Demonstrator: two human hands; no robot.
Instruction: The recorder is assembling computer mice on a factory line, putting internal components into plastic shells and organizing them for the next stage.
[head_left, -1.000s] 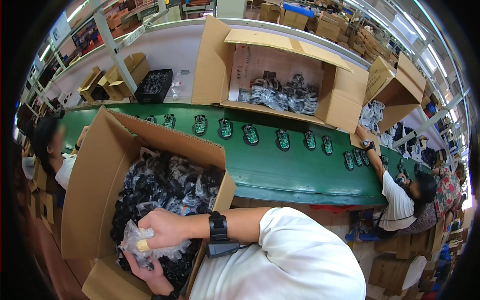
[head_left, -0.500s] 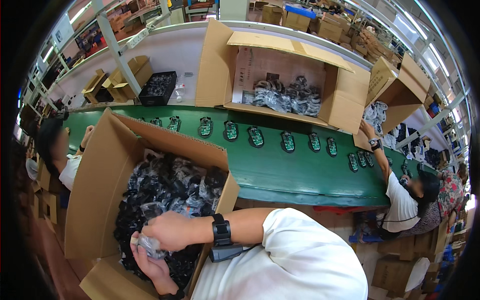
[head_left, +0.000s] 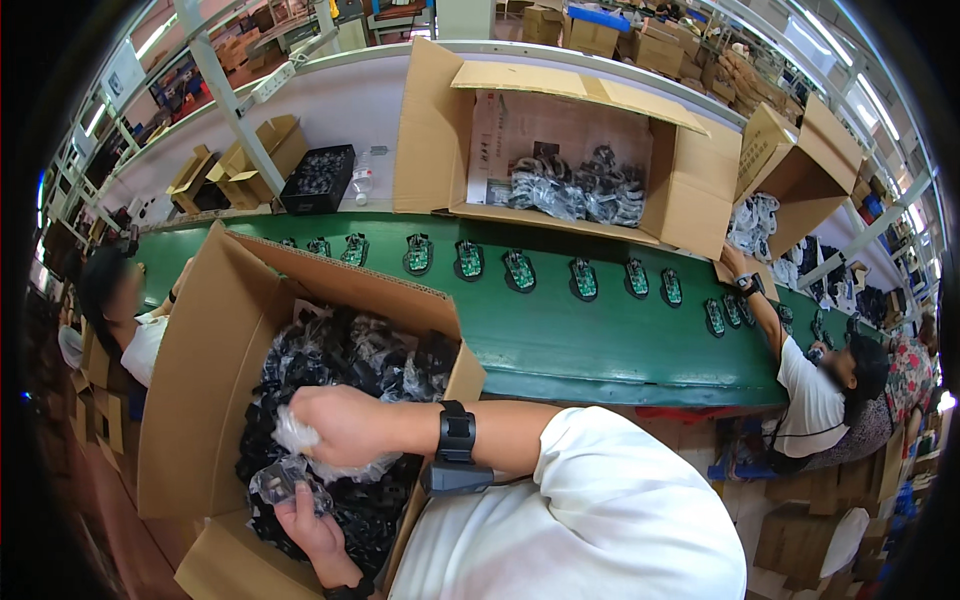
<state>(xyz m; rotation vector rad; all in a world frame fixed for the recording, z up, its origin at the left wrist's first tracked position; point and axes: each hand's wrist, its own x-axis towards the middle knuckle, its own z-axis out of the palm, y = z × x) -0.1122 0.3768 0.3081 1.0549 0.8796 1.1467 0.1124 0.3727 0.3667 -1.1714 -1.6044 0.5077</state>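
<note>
Inside a large open cardboard box (head_left: 208, 380), both my hands are over a heap of black parts in clear plastic bags (head_left: 345, 345). My left hand (head_left: 312, 530), low in the box, pinches a clear plastic bag (head_left: 280, 482) with a dark part showing in it. Just above it, my right hand (head_left: 350, 428) is closed on a bunched piece of clear plastic film (head_left: 294, 432). Whether the film joins the bag in my left hand cannot be made out.
Beyond the box, a green conveyor belt (head_left: 560, 345) carries a row of mouse bases with green circuit boards (head_left: 518, 270). Another open carton (head_left: 690, 195) with bagged parts stands behind it. Co-workers sit at left and right; one person's arm (head_left: 768, 315) reaches into a carton.
My right hand has moved up and away from my left, with bunched film now showing in it. The bag in my left hand is more exposed. The mouse bases sit slightly further right in view.
</note>
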